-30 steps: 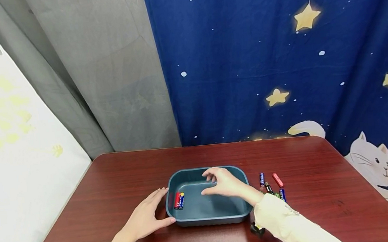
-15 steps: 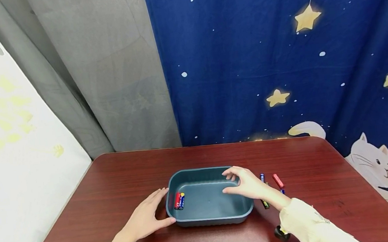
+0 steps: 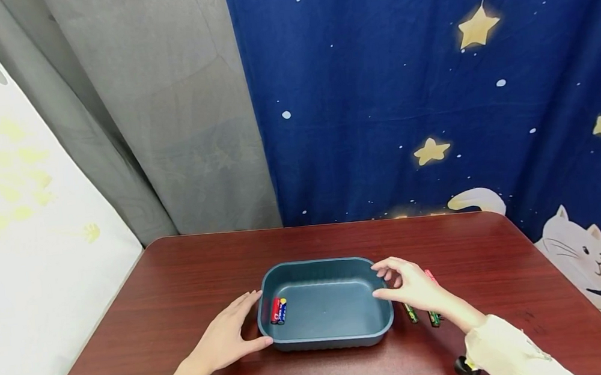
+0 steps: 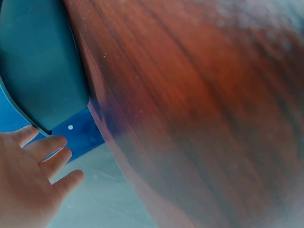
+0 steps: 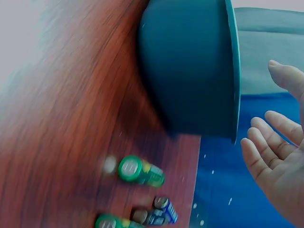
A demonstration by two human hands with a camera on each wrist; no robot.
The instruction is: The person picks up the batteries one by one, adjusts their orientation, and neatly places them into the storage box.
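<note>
A dark teal plastic bin (image 3: pixel 331 339) sits on the table. A red battery (image 3: pixel 275 310) and a blue battery (image 3: pixel 282 312) lie side by side at its left end. My left hand (image 3: pixel 225 335) rests against the bin's left rim, thumb and fingers spread. Over the right rim hovers my right hand (image 3: pixel 413 285), fingers loosely bent, holding nothing. Beneath and beyond it lie loose batteries, partly hidden: a green battery (image 3: pixel 411 314), another green battery (image 3: pixel 434 319) and a red battery (image 3: pixel 430 276). The right wrist view also shows a blue battery (image 5: pixel 166 209) among them.
The reddish-brown wooden table (image 3: pixel 205 269) extends around the bin on all sides. A blue star-patterned curtain (image 3: pixel 356 85) and a grey curtain (image 3: pixel 181 132) hang behind its far edge. A small black object (image 3: pixel 464 368) is by the right sleeve.
My right hand has moved rightward from above the bin's middle to past its right rim, over the loose batteries. My left hand and the two batteries in the bin have stayed put.
</note>
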